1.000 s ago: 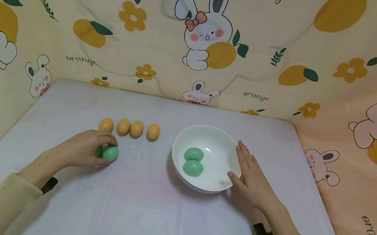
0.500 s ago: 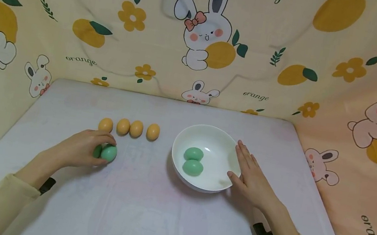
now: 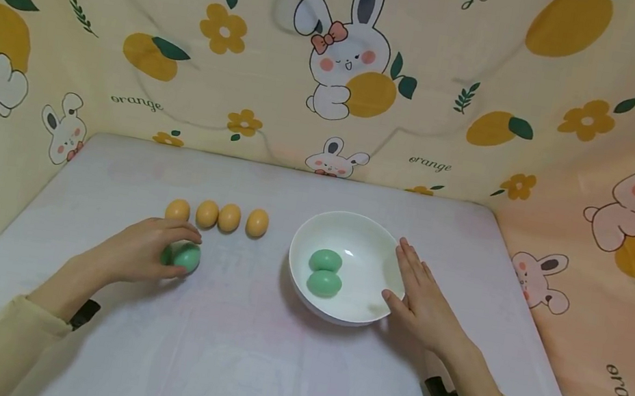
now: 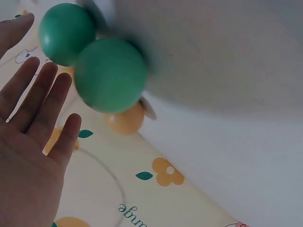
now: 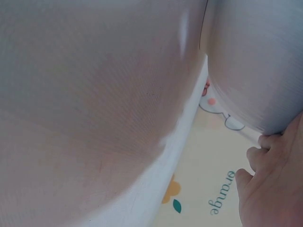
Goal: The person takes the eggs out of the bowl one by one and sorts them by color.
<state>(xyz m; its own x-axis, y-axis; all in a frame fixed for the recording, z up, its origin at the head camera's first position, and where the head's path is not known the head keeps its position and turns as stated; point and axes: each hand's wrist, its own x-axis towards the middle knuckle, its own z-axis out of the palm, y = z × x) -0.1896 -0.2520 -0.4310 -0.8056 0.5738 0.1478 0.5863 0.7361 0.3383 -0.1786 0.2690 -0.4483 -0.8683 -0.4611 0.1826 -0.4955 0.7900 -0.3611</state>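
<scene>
On the left of the table, my left hand is around a green egg, with thumb and fingers spread to either side of it. Closer to the palm, a second green egg is mostly hidden by the hand. In the left wrist view, one green egg shows between thumb and fingertips, and another green egg lies beside it, nearer the camera. My right hand rests straight-fingered against the right rim of a white bowl. Two green eggs lie inside the bowl, side by side.
Behind the left hand, several yellow eggs stand in a row, the leftmost egg close to the knuckles. The white table is bordered by a printed rabbit-and-orange cloth at the back and sides.
My left hand shifted slightly left, then back right, the front green egg moving along with it. Its thumb and fingers now look a little more spread. The right hand and bowl stay put.
</scene>
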